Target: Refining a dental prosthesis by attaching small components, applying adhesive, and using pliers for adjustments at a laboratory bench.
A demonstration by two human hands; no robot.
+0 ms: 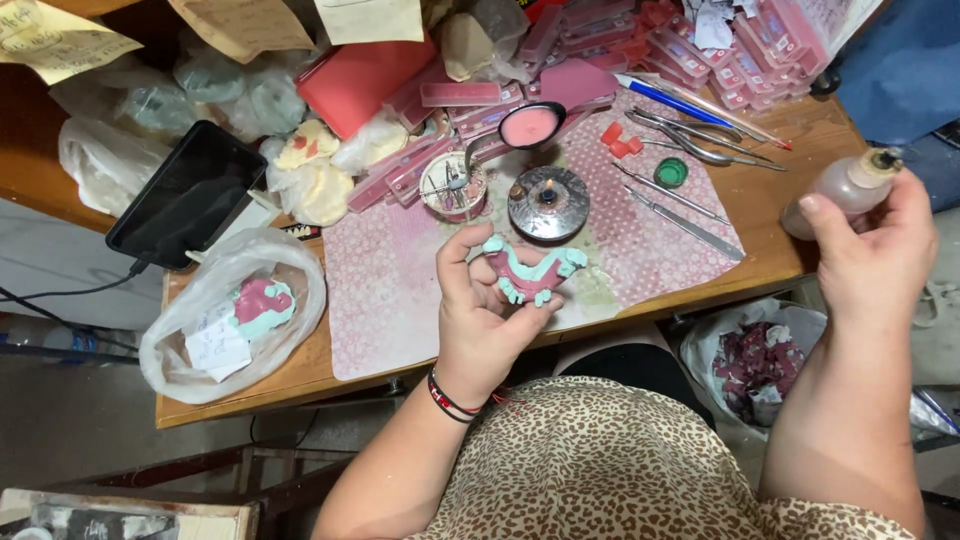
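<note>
— What's in the hands?

— Two hands, one thing each. The left hand (478, 318) grips a single dental model (528, 272), pink with pale green ends, pinched between thumb and fingertips, over the counter's (770, 215) near edge. The right hand (872, 262) is closed round one small squeeze bottle (845, 187), its dark cap tilted up and to the right, held off the counter's right edge.

— And just beyond the model?

— One round burner (548, 203) with a small flame, on the pink patterned mat (390, 300). Beside it to the left stands one small cup (453, 185) of tools, and behind it one pink-filled spoon (530, 125).

— Further out?

— Toward the right edge lie several slim metal instruments (690, 140), too overlapped to count surely, one green cap (671, 172), and one blue pen (665, 100). At the near left corner sits one clear bag (190, 340) holding a second pink-and-green model (262, 305). One black tablet (185, 195) lies at the left edge. Stacked pink boxes (730, 55) fill the far right corner.
</note>
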